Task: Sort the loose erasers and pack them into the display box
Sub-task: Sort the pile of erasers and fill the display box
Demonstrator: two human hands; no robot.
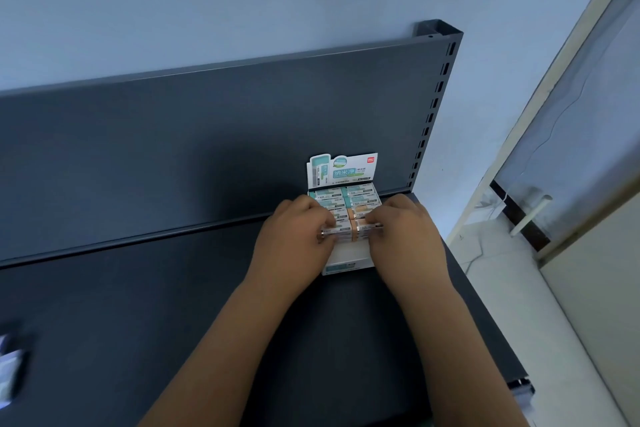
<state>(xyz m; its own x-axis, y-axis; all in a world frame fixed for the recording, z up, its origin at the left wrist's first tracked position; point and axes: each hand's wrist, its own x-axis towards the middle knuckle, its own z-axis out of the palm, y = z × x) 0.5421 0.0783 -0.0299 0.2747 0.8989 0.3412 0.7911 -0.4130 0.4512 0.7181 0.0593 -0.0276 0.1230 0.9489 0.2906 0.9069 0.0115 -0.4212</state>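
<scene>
Just inside shelf edge (471,302): erasers (349,230), box (348,258)

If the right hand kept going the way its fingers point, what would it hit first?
The right hand points left: first the erasers it pinches, then probably the left hand just beyond them.

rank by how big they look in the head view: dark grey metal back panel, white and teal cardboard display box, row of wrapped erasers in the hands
1. dark grey metal back panel
2. white and teal cardboard display box
3. row of wrapped erasers, ends covered by left hand and right hand, clearly smallest
</scene>
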